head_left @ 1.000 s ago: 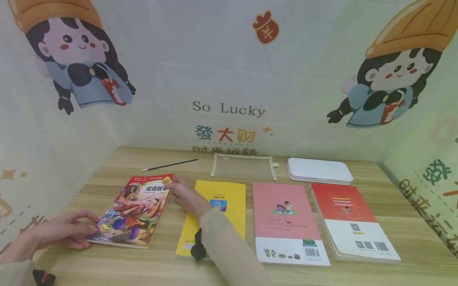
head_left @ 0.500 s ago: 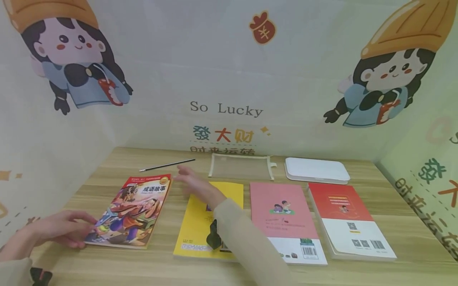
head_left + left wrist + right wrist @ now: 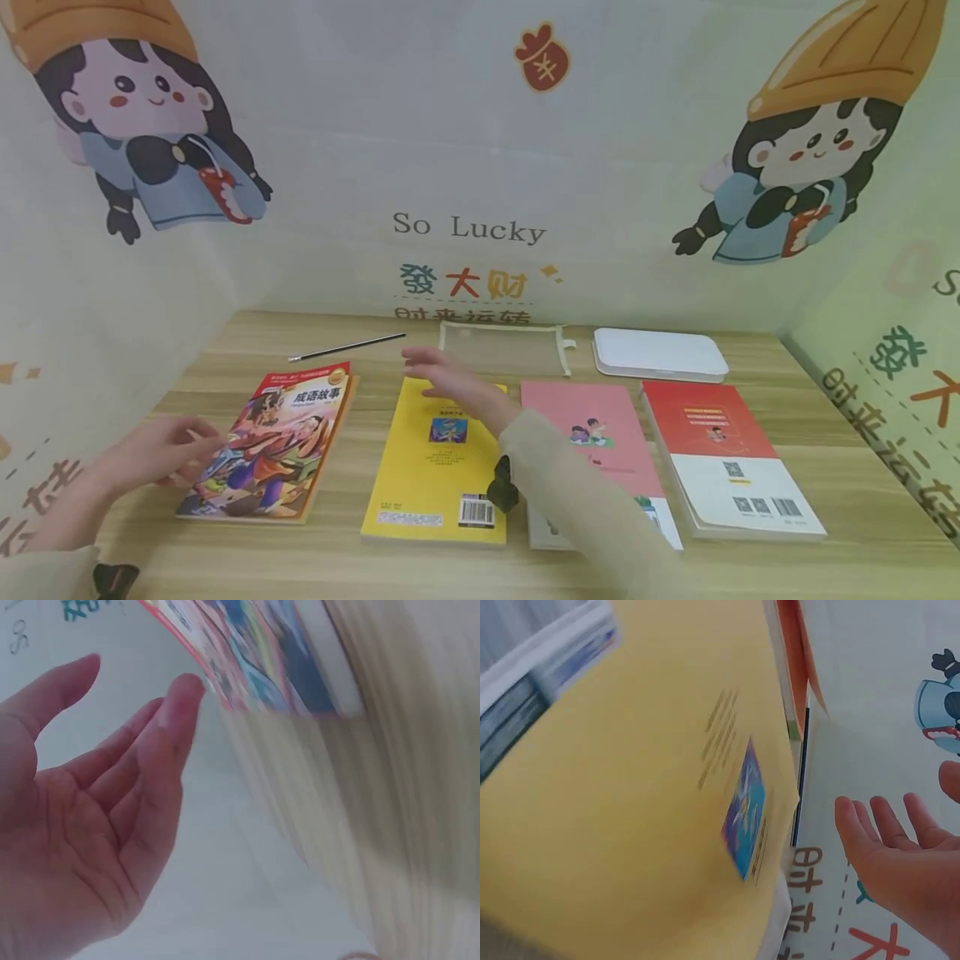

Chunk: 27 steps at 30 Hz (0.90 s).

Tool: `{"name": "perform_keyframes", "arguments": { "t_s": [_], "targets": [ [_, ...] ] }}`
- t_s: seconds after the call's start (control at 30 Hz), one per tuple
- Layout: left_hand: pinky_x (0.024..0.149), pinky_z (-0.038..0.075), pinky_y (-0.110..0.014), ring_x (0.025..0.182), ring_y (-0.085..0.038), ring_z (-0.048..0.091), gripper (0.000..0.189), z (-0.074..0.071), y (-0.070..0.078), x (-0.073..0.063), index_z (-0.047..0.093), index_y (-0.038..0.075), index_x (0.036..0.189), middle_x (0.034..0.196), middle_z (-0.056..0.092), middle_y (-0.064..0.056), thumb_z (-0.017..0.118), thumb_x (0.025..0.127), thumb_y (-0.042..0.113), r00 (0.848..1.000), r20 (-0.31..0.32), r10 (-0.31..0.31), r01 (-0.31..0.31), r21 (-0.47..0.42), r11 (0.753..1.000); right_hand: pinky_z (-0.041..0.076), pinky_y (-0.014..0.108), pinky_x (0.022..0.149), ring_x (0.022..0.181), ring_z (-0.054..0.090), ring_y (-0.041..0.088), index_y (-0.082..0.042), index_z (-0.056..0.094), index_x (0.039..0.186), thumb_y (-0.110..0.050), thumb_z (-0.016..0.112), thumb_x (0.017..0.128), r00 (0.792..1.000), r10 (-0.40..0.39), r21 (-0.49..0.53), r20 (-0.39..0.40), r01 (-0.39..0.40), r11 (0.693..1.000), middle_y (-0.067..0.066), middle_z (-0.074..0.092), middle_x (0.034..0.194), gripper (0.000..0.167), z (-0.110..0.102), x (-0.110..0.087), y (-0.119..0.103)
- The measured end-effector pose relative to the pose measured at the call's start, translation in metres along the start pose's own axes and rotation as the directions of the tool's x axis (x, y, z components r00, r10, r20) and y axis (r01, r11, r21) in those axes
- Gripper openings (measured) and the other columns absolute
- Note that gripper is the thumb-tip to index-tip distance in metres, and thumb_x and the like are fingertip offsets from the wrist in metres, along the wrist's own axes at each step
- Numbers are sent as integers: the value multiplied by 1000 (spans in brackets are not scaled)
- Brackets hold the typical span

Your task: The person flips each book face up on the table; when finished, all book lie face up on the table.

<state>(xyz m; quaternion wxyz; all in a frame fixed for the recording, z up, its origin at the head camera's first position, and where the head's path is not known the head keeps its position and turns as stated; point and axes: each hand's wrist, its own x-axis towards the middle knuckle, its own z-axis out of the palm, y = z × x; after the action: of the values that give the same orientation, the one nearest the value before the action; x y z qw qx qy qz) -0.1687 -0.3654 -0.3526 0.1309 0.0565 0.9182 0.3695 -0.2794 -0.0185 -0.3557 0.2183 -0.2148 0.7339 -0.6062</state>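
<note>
A colourful illustrated storybook (image 3: 281, 446) with a red top band lies on the table at the left. My left hand (image 3: 161, 450) is at its left edge; in the left wrist view its loosely bent fingers (image 3: 154, 772) hold nothing and come close to the book's edge. Over the top end of a yellow book (image 3: 431, 475) hovers my right hand (image 3: 465, 387). Its fingers are spread and relaxed, and the right wrist view shows nothing in the palm. To the right lie a pink-and-white book (image 3: 588, 412), partly hidden by my right sleeve, and a red-and-white book (image 3: 731, 467).
Along the back of the wooden table (image 3: 810, 417) lie a black pencil (image 3: 348, 347), a mesh zip pouch (image 3: 502, 350) and a white case (image 3: 660, 354). Printed cloth (image 3: 472, 150) encloses the table behind and at the sides.
My right hand has left the storybook's top right corner and moved right, over the yellow book. The left hand has shifted up from the lower left corner. The head view has turned slightly.
</note>
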Motion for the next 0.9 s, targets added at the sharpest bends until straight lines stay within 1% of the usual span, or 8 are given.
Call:
{"name": "perform_keyframes", "arguments": {
  "t_s": [0.1,0.2,0.3,0.43,0.63,0.7,0.8,0.9],
  "targets": [
    [46,48,-30,62,-21,58,43,9,18,4,48,-9,109,83,60,-12,52,89,29,997,-66,38,-36,38,999,39,36,91,115,42,20,-10,40,130,-18,45,93,1000,-16,-18,-10,16,1000,5,38,133,39,-10,-8,3],
    [50,50,-32,66,-20,58,40,19,34,8,52,-5,108,90,60,-13,54,88,29,991,-85,100,-93,82,992,39,36,91,115,41,22,-8,41,130,-16,45,93,999,-2,-23,-32,2,1000,8,39,132,38,-19,-14,7],
    [52,49,-32,66,-19,58,33,32,47,13,54,-2,104,88,61,-12,56,87,26,985,-60,160,-155,79,985,39,39,91,115,41,26,-3,42,128,-11,45,91,998,14,-13,-63,-15,1000,13,42,129,38,-28,-19,10],
    [50,49,-33,61,-20,59,31,51,60,17,55,-1,101,81,60,-9,57,87,26,982,-9,187,-187,17,982,39,41,90,112,43,29,1,42,126,-5,46,88,995,37,-9,-94,-38,999,18,44,126,39,-40,-27,14],
    [44,49,-32,57,-19,59,30,74,74,19,55,-3,101,81,59,-10,57,87,23,968,15,250,-249,-43,968,42,38,88,108,47,27,-2,42,127,-13,46,90,993,27,-80,-112,-36,996,15,45,124,39,-64,-33,35],
    [44,48,-31,57,-20,58,30,81,77,19,54,-4,102,81,58,-10,57,87,22,966,37,256,-254,-60,965,42,37,87,106,47,27,-2,42,127,-14,46,90,992,38,-90,-124,-50,995,15,45,124,39,-71,-36,38],
    [43,48,-32,57,-23,58,31,90,81,19,52,-4,107,82,58,-11,55,88,21,960,132,247,-232,-120,965,43,38,85,104,48,29,0,41,127,-11,46,89,985,88,-73,-145,-99,992,18,46,122,40,-77,-41,35],
    [45,50,-34,61,-25,59,35,97,82,19,49,-3,112,89,58,-12,55,88,21,950,215,227,-188,-186,964,45,39,83,102,49,32,2,41,126,-8,46,89,980,104,-53,-166,-115,992,21,45,121,38,-83,-41,38]
  ]
}}
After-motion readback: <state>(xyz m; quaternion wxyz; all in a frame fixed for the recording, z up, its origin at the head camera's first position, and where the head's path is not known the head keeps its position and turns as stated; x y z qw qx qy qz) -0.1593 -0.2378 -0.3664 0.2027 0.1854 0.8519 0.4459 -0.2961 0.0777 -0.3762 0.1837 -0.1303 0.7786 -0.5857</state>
